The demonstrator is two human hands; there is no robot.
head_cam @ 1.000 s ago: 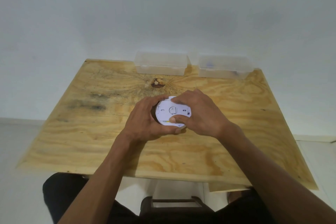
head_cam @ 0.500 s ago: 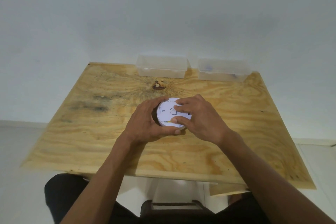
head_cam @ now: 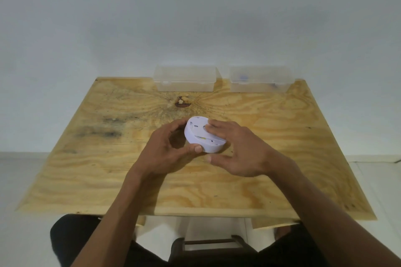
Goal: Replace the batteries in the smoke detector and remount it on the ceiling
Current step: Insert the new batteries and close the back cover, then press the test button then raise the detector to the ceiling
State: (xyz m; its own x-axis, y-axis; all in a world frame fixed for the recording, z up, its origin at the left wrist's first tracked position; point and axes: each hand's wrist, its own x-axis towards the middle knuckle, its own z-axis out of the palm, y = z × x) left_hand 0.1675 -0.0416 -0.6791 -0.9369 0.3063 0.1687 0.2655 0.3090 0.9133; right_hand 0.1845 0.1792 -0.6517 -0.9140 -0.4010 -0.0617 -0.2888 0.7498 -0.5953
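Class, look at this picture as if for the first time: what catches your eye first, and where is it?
First, the white round smoke detector, held tilted above the middle of the plywood table, the left hand gripping its near edge and the right hand resting fingers on top. Next, two clear plastic boxes at the table's far edge, one left of the other.

The right hand (head_cam: 238, 147) covered the right part of the round white plastic smoke detector (head_cam: 202, 136), whose face markings were too small to read. Beyond that hand, the blue contents of the clear plastic lidded box (head_cam: 260, 81) were blurred.
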